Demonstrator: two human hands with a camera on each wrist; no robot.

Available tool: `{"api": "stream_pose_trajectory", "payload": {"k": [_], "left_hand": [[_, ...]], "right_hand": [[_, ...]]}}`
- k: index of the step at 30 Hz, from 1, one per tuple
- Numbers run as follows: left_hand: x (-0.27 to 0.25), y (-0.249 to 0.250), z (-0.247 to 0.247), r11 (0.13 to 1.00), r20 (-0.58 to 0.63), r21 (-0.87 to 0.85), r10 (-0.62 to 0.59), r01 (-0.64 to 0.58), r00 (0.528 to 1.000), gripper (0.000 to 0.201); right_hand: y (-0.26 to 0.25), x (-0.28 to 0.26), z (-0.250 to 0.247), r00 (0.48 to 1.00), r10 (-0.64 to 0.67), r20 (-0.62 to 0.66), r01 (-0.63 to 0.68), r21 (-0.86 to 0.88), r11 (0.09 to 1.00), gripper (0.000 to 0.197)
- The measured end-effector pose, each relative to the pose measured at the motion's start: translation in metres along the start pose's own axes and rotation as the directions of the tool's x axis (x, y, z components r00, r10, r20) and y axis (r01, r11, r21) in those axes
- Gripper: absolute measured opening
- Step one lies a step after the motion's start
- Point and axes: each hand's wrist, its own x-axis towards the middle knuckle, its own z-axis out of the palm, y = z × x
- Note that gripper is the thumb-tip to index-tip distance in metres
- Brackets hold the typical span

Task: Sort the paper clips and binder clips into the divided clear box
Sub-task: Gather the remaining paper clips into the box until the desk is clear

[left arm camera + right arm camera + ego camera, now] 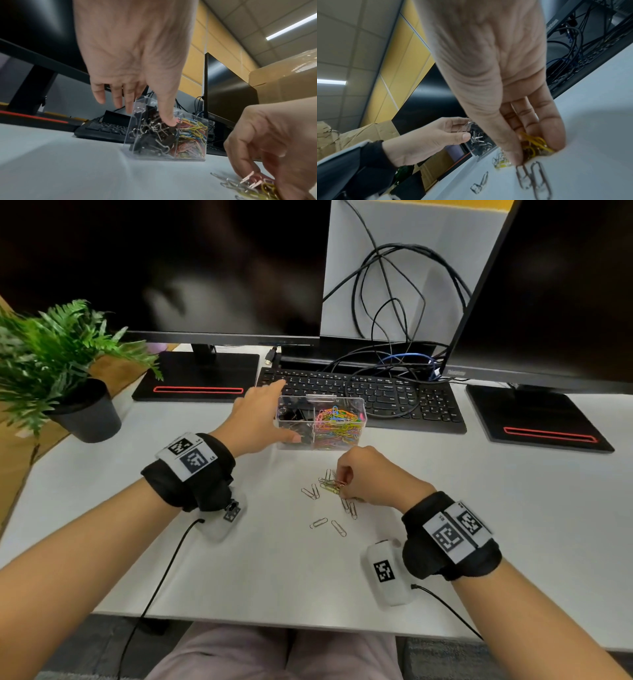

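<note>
desk crowded at the back, open at the front

keyboard (363, 395) lies just behind the clear box (356, 405), almost touching its rear wall. cables (404, 302) loop down over the keyboard between two dark monitors. monitor stand (198, 378) sits back left, a second stand (537, 419) back right. potted plant (51, 361) at the left desk edge, well apart from the box.

box stands mid-desk, divided: black binder clips (154, 134) in the left compartment, coloured paper clips (192, 135) in the right. left hand (257, 419) grips the box's left end, thumb (167, 116) on the near wall, fingers round the far side.

right hand (373, 477) is near the box's front, fingertips pinching a small bunch of clips (332, 486) against the table (239, 570); yellow ones show under the fingers in the right wrist view. loose silver paper clips (329, 525) lie scattered just beside and nearer than that hand.

white table is bare from the loose clips to the near edge. right of the hand, bare surface runs to the second stand.
</note>
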Motion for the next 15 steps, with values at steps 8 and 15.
{"api": "stream_pose_trajectory", "payload": {"k": [8,15], "left_hand": [[0.002,-0.011,0.005,0.976,0.023,-0.216,-0.001,0.006,1.0,0.065],[0.003,-0.016,-0.001,0.974,0.042,-0.227,0.027,-0.017,0.999,0.06]], "right_hand": [[0.004,0.001,-0.003,0.997,-0.033,-0.073,0.035,0.027,0.999,0.015],[0.003,0.003,-0.019,0.99,0.023,-0.138,-0.005,0.126,0.992,0.018]]}}
